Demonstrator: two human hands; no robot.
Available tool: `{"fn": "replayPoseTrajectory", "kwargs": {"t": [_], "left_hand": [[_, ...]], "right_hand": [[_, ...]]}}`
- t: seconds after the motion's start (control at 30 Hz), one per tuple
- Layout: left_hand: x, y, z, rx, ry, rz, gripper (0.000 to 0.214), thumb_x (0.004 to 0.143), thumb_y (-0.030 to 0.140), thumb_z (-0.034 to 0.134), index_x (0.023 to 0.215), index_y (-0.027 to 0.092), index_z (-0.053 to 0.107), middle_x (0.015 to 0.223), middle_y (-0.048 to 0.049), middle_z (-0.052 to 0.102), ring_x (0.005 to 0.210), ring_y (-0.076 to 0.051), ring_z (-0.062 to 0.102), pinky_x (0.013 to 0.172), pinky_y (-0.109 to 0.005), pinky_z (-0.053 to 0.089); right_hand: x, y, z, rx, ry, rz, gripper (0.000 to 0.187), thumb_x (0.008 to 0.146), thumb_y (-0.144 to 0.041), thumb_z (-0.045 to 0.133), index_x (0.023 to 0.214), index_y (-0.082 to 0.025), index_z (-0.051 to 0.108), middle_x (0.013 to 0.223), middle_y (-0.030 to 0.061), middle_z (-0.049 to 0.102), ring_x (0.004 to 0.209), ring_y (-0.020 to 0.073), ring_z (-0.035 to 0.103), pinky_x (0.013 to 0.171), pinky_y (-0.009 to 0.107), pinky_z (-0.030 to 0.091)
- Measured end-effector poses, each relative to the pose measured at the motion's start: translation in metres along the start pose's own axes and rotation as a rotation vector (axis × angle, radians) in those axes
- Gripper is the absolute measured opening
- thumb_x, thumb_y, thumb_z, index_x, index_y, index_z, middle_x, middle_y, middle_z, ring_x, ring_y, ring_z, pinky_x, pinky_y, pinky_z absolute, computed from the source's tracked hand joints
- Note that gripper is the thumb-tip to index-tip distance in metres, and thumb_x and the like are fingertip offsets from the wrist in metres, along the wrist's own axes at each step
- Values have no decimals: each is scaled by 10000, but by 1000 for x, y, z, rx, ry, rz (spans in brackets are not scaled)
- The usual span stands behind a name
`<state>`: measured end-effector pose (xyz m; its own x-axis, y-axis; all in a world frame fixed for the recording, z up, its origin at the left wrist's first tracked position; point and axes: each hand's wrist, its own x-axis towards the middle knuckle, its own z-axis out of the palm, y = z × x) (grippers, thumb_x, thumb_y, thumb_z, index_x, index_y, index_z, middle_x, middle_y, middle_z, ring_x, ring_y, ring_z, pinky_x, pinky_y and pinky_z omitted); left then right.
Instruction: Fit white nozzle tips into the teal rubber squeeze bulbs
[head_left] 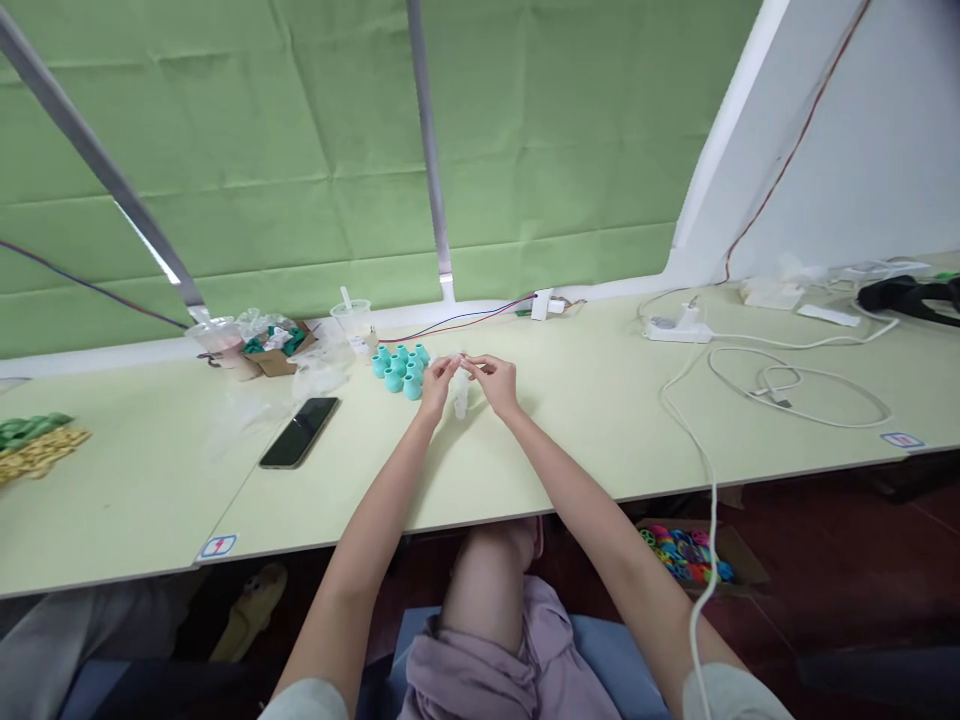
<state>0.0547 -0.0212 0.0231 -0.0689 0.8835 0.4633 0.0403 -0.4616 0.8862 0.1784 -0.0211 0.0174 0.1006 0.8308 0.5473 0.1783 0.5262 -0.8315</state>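
Over the table, my left hand (438, 384) and my right hand (495, 382) meet fingertip to fingertip in a pinch. Between them is a small translucent white piece (458, 360), partly hidden by the fingers; its kind is too small to make out. Just below the fingers is a short column of translucent white lumpy pieces (461, 398). Whether it hangs from the pinched piece or stands on the table, I cannot tell. Close beside my left hand, several turquoise vase-shaped pieces (394, 378) stand upright in a cluster.
A black phone (299, 433) lies to the left. Behind it are a clear cup with a straw (352, 322), a small cardboard box (277, 358) and another lidded cup (225, 350). At right, a power strip (679, 330) trails a white cable (694, 440) over the table edge.
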Motion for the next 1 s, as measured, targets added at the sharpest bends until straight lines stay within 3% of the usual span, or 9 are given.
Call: {"fn": "replayPoseTrajectory", "kwargs": {"t": [0.2, 0.3, 0.43, 0.53, 0.6, 0.7, 0.8, 0.9, 1.0], "left_hand": [[0, -4, 3, -36, 43, 35, 331, 795, 507, 578, 845, 193, 670, 1087, -71, 635, 971, -185, 572, 796, -302, 445], [9, -11, -9, -63, 132, 2, 395, 801, 529, 559, 964, 180, 645, 984, -68, 641, 858, -153, 589, 762, -276, 444], [19, -19, -28, 46, 124, -36, 460, 824, 547, 514, 1012, 140, 616, 734, -21, 576, 657, -117, 529, 664, -247, 413], [18, -24, -32, 146, 101, 27, 419, 852, 518, 495, 1051, 155, 558, 724, 4, 518, 692, -118, 498, 704, -249, 389], [15, -26, -31, 201, 100, 32, 346, 852, 474, 522, 1013, 168, 517, 759, 9, 502, 719, -118, 487, 728, -253, 374], [14, -27, -29, 297, 53, 11, 241, 832, 397, 575, 888, 181, 482, 757, 20, 484, 694, -114, 463, 701, -250, 358], [13, -24, -27, 313, -64, 25, 185, 827, 348, 573, 868, 190, 487, 672, 41, 468, 627, -112, 438, 637, -243, 339], [14, -25, -25, 257, -147, 17, 201, 790, 347, 594, 877, 185, 514, 596, 49, 478, 565, -111, 434, 575, -238, 322], [14, -27, -23, 174, -186, -4, 265, 735, 365, 632, 888, 178, 524, 617, 35, 530, 543, -104, 450, 547, -235, 338]], "right_hand": [[2, -8, -3, -188, -93, -12, 183, 788, -417, 624, 840, -265, 712, 771, -24, 720, 621, 130, 658, 654, 249, 494], [13, -6, -24, -397, -151, 20, 129, 782, -320, 643, 889, -308, 713, 817, -29, 713, 706, 142, 648, 722, 280, 486], [25, 12, -53, -652, -39, 116, 300, 733, -254, 691, 1032, -279, 688, 1024, 57, 663, 952, 225, 593, 774, 349, 484], [25, 29, -61, -731, -102, 169, 423, 663, -238, 752, 1078, -254, 674, 1088, 105, 620, 1081, 283, 522, 781, 372, 488], [21, 38, -60, -739, -125, 198, 297, 695, -159, 701, 986, -219, 706, 1030, 107, 636, 1041, 262, 548, 789, 354, 487], [18, 45, -56, -667, -121, 259, 170, 734, -67, 597, 796, -170, 718, 854, 78, 672, 873, 196, 615, 799, 318, 483], [20, 42, -48, -445, -53, 324, 115, 695, -61, 622, 703, -148, 696, 764, 64, 686, 787, 181, 641, 809, 321, 493], [25, 30, -38, -102, -45, 333, 62, 690, -164, 674, 747, -162, 698, 755, 37, 706, 735, 159, 664, 775, 303, 527], [25, 15, -28, 287, -111, 307, 209, 633, -318, 743, 777, -172, 701, 772, 28, 717, 721, 151, 676, 768, 298, 544]]}}
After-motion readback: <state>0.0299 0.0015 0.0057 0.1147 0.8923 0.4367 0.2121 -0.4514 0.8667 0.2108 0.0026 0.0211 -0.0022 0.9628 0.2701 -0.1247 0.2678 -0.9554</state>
